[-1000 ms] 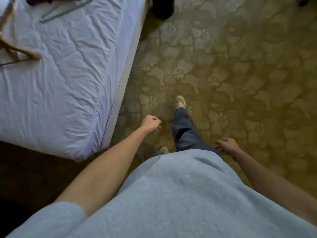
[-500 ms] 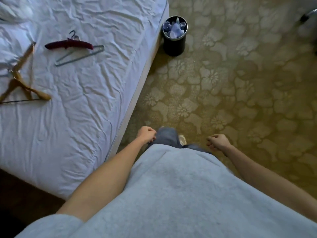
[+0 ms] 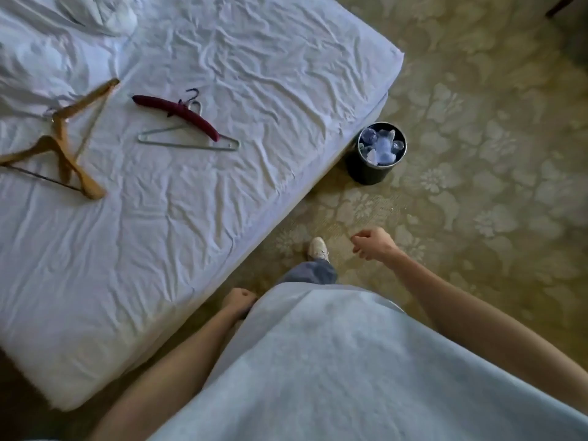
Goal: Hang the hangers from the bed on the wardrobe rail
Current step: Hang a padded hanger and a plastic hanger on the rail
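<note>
So over on the far left of the bed with the wrinkled white sheet [image 3: 197, 224] there's a pair of light brown wooden hangers [image 3: 65, 144], one lying across the other so they overlap in a kind of messy X, and one of them has a dark bar along the bottom. A bit to the right of those, still on the sheet, is a dark red padded hanger [image 3: 178, 114] that sits on top of a thin grey wire hanger [image 3: 189, 142], their hooks bunched up together near the middle. All four are just lying flat on the mattress, nobody touching them. Up in the top left corner there's some rumpled white bedding [image 3: 73, 14]. Moving along, the left hand [image 3: 239, 300] is down by the edge of the bed, right against the light blue shirt [image 3: 334, 370], fingers curled into a loose fist with nothing in it. Past that you can see a white sneaker [image 3: 318, 248] poking out from a blue jeans leg on the olive floral carpet [image 3: 477, 173]. The right hand [image 3: 374, 243] hangs out over the carpet, fingers loosely curled too, also empty. Beyond it, just beside the corner of the bed, stands a small round black bin [image 3: 375, 154] with what looks like clear plastic stuff in it.
</note>
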The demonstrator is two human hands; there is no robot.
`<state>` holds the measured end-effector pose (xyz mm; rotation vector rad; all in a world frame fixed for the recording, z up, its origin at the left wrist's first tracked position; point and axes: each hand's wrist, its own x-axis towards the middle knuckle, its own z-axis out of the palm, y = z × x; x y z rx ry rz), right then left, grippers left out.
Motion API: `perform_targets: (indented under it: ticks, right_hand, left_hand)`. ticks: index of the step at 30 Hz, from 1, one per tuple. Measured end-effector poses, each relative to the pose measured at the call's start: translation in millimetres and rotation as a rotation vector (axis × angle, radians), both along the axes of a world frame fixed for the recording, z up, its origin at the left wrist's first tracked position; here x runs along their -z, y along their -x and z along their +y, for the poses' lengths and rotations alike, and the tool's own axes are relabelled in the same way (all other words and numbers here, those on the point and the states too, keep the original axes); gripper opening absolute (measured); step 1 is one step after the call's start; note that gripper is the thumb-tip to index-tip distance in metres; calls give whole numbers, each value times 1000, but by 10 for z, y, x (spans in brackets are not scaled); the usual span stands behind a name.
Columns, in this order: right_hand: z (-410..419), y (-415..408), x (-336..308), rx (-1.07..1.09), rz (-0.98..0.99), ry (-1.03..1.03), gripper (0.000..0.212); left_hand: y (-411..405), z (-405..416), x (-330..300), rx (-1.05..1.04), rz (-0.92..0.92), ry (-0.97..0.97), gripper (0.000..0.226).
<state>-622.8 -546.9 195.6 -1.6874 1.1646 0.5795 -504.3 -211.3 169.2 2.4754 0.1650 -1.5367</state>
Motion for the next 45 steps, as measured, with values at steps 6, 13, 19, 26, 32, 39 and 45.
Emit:
perform_targets:
  ticks: [6, 13, 19, 26, 32, 39, 45]
  right_hand:
    - [-1034, -504, 43, -66, 138, 61, 19]
    - [-2066, -1147, 241, -177, 303, 45, 21]
    - [-2713, -2477, 267, -455, 277, 98, 23]
    - [-2767, -4116, 233, -573, 148, 18, 17]
    - [-2075, -5313, 236, -716, 50, -74, 17]
    - [-985, -6169, 698, -812, 21, -110, 18]
    - [-308, -6491, 1499, -925, 80, -92, 22]
  left_hand:
    - [-794, -1247, -87, -84, 2, 150, 21]
    - [-1836, -2502, -158, -243, -18, 287, 22]
    - [-2618, -3002, -127, -510, -17, 239, 25]
    - [-3187, -3284, -224, -663, -29, 229, 20]
    - [-3745, -3074, -63, -849, -123, 221, 21]
    - [-4601, -2373, 456, -1027, -251, 49, 26]
    - [-5495, -1993, 950, -1012, -361, -49, 27]
